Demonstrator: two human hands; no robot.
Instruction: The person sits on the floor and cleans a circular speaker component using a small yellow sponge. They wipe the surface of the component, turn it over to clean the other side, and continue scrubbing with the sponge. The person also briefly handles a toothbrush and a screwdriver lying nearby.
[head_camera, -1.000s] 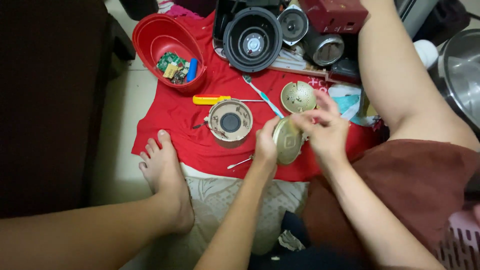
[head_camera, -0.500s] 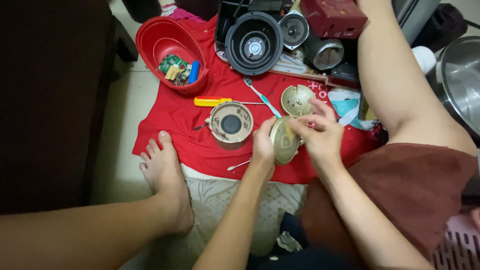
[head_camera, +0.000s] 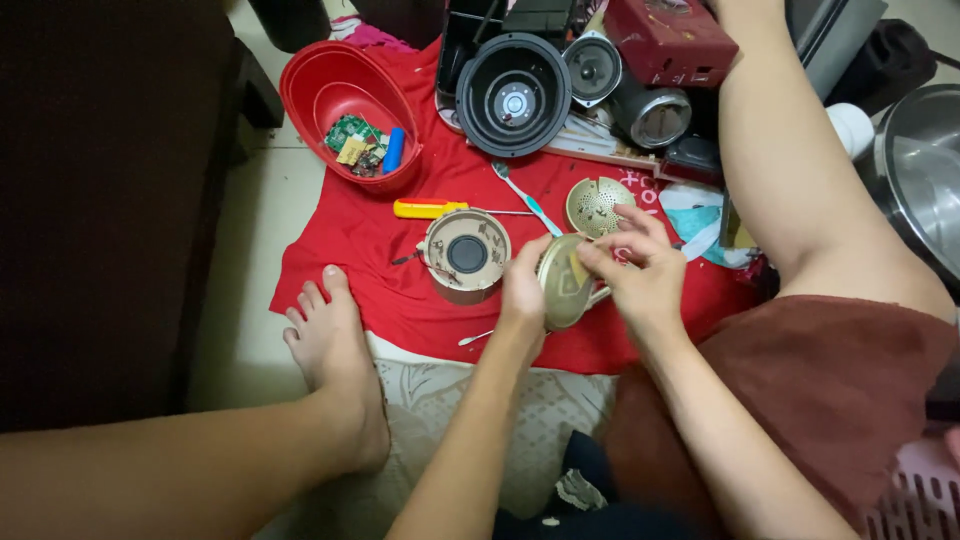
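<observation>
While left hand (head_camera: 523, 290) grips round disc (head_camera: 560, 282), right hand (head_camera: 635, 270) pinches it.

A crumpled white and teal wrapper (head_camera: 692, 220) lies on the red cloth (head_camera: 350, 240) beside the right hand (head_camera: 640, 275). No signs or screens show.

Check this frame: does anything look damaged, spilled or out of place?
Nothing is spilled. The oddity is disassembly: a round speaker housing lies open on the red cloth, its perforated grille lies apart, and loose circuit boards sit in the red tub. The left hand and right hand hold a round metal cover.
</observation>
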